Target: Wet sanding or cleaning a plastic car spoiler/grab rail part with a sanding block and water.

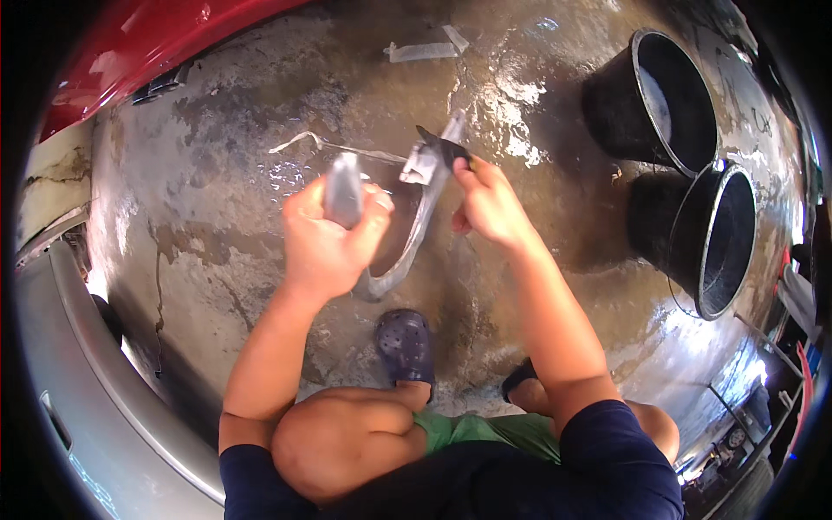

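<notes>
My left hand [329, 234] is closed around a smooth, grey, elongated piece [343, 195] with a rounded end, which points away from me. Motion blurs it, and I cannot make out its kind. To its right, my right hand [490, 201] pinches a thin, dark, flat piece [446, 149] between thumb and fingers. Just beyond those fingers, a whitish crumpled bit [419, 165] shows beside the dark piece. A long, curved grey strip [406, 256] runs between my hands, low over or on the wet floor; whether either hand touches it is unclear.
Two black buckets [663, 100] stand or lean at the right, one with pale liquid inside. Tape scraps [425, 52] lie on the wet concrete floor [208, 165]. A red car panel [156, 43] borders the far left, and a silver car door [113, 407] the near left.
</notes>
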A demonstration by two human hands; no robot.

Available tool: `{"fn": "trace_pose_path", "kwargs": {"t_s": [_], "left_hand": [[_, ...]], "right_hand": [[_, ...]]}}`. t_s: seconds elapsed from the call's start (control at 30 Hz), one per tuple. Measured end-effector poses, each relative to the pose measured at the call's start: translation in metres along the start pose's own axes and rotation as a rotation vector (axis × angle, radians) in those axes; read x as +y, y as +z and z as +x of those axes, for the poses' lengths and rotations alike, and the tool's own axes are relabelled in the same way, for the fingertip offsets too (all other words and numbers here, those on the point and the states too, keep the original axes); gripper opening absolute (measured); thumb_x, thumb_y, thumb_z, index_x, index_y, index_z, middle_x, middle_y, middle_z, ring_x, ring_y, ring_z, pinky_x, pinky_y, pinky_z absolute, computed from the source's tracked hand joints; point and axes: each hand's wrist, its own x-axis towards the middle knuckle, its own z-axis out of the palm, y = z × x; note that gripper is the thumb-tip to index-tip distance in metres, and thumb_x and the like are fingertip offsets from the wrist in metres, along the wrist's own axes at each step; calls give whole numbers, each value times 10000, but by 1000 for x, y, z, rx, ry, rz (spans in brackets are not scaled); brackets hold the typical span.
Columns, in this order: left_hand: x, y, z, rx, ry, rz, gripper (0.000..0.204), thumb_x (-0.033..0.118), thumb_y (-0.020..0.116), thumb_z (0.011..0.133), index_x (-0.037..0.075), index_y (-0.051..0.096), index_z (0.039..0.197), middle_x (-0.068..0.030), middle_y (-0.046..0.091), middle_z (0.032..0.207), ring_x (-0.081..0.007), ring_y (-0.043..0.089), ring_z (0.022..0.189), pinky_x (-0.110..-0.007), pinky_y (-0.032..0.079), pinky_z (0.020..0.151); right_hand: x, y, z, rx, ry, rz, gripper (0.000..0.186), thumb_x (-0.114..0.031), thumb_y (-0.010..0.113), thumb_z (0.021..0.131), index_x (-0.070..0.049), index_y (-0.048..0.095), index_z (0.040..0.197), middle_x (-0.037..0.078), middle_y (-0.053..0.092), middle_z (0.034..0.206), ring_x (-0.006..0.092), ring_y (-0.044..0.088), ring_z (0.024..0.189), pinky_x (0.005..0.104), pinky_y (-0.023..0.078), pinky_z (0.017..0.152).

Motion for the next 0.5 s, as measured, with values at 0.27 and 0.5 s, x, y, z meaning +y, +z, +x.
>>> {"fn": "trace_pose_path", "kwargs": {"t_s": [0.27,0.5], "left_hand": [[-39,-57,-9,-113,137,-182,236,-26,635,943,48,541,740,-97,648,689,-309,744,853,-492,580,846],[-46,-62,-7,-143,168,-244,224,-2,675,908,33,586,705,-88,679,697,-269,744,826,-543,564,955]], "right_hand": [[45,-59,-29,512,-353,293,305,-195,670,1047,37,694,1243,-12,655,832,62,515,729,264,468,680],[39,17,9,453,-668,-565,634,31,523,865,0,515,1498,222,540,1537,353,470,1478,484,329,1255]]}}
